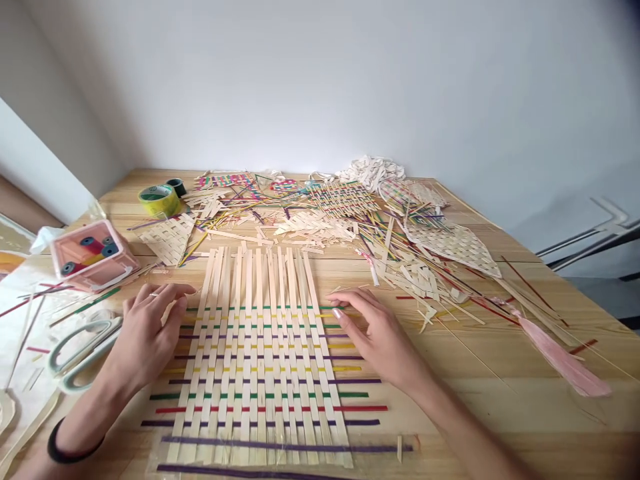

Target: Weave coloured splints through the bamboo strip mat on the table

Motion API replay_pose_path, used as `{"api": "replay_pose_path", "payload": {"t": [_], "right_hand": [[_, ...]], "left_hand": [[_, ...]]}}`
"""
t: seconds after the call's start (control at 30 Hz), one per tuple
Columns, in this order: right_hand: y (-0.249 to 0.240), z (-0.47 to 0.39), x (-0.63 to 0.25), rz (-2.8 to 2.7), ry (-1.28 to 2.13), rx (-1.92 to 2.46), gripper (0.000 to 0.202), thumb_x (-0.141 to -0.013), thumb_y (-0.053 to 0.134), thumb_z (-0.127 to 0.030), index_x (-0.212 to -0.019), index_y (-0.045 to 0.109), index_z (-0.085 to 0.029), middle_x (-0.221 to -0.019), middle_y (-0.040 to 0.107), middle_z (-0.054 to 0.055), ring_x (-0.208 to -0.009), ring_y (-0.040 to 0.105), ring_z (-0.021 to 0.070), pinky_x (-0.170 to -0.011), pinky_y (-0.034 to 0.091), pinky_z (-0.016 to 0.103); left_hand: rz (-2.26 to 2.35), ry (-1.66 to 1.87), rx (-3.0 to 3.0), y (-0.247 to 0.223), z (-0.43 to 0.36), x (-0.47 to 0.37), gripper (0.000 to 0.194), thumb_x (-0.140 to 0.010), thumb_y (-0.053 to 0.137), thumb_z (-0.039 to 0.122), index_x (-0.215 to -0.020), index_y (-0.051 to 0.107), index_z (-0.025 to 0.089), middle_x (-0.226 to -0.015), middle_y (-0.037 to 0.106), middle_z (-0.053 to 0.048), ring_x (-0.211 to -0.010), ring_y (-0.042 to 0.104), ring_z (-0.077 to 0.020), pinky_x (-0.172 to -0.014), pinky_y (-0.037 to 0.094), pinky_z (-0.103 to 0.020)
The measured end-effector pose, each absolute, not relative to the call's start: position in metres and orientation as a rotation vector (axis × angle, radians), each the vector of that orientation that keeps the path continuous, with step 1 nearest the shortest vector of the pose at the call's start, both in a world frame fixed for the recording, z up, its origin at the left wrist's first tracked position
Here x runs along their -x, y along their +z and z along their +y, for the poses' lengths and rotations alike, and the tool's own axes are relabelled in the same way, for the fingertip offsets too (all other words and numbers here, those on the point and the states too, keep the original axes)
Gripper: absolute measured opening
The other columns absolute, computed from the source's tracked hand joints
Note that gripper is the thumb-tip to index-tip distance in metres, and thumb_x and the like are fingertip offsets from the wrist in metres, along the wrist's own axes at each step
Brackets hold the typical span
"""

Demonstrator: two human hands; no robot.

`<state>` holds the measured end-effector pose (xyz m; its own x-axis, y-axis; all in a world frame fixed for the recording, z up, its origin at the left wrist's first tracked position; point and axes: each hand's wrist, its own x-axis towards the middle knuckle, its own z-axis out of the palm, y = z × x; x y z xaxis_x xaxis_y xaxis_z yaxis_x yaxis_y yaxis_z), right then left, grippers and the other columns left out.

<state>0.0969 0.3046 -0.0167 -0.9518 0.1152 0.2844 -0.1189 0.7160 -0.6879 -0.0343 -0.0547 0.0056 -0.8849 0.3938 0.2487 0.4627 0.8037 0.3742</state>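
A woven mat (260, 360) of pale upright strips crossed by green, yellow, purple and red strips lies at the centre. Its upper ends fan out loose, and clear tape covers its lower edge. My left hand (153, 327) rests at the mat's upper left, thumb and fingers apart, the thumb tip beside the end of the top green strip (260, 308). On the other side, my right hand (373, 330) has its fingers stretched toward the mat, with thumb and forefinger apart around the same strip's right end. Neither hand visibly grips anything.
Scissors (83, 353) lie left of my left hand, below a pink box (93, 257) of thread spools. Yellow tape (159, 200) stands behind. Loose strips and scraps (320, 227) cover the back, with a woven fan shape (455, 247) and pink tassel (563, 353) to the right.
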Motion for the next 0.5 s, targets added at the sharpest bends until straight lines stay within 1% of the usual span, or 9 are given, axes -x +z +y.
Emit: {"api": "replay_pose_path", "payload": {"t": [0.1,0.2,0.27,0.37,0.5], "right_hand": [[-0.019,0.305,-0.097,-2.593,1.132,0.032,0.018,-0.104,0.055,-0.032,-0.114,0.069,-0.026,-0.115,0.074,0.009,-0.111,0.07,0.0263,-0.099,0.057,0.044],[-0.019,0.306,-0.096,-2.565,1.161,0.045,0.018,-0.104,0.057,-0.035,-0.113,0.069,-0.027,-0.115,0.071,0.008,-0.112,0.069,0.0255,-0.1,0.057,0.043],[-0.018,0.305,-0.096,-2.56,1.155,0.047,0.017,-0.104,0.057,-0.036,-0.108,0.07,-0.027,-0.112,0.07,0.008,-0.109,0.069,0.025,-0.098,0.057,0.041],[-0.018,0.305,-0.096,-2.576,1.138,0.027,0.018,-0.104,0.057,-0.036,-0.101,0.072,-0.027,-0.107,0.067,0.007,-0.106,0.067,0.025,-0.095,0.056,0.04],[-0.02,0.307,-0.097,-2.57,1.096,0.032,0.019,-0.103,0.058,-0.036,-0.1,0.075,-0.028,-0.103,0.065,0.007,-0.104,0.065,0.0259,-0.094,0.054,0.042]], "left_hand": [[-2.874,-0.708,0.66,0.011,-0.052,0.034,0.036,-0.103,0.038,0.046,-0.109,0.069,0.027,-0.102,0.077,-0.005,-0.105,0.064,-0.0308,-0.096,0.045,-0.05],[-2.851,-0.785,0.655,0.019,-0.049,0.033,0.033,-0.1,0.042,0.047,-0.104,0.068,0.025,-0.1,0.074,-0.006,-0.099,0.065,-0.028,-0.089,0.048,-0.044],[-2.834,-0.814,0.68,0.023,-0.048,0.032,0.032,-0.098,0.046,0.049,-0.094,0.067,0.024,-0.094,0.07,-0.005,-0.091,0.064,-0.0254,-0.083,0.048,-0.039],[-2.859,-0.816,0.715,0.027,-0.048,0.032,0.037,-0.096,0.049,0.052,-0.08,0.064,0.024,-0.082,0.067,-0.003,-0.08,0.062,-0.0223,-0.076,0.046,-0.036],[-2.903,-0.785,0.641,0.028,-0.049,0.032,0.04,-0.095,0.047,0.054,-0.076,0.063,0.023,-0.07,0.064,0.0,-0.066,0.058,-0.0192,-0.069,0.043,-0.034]]}}
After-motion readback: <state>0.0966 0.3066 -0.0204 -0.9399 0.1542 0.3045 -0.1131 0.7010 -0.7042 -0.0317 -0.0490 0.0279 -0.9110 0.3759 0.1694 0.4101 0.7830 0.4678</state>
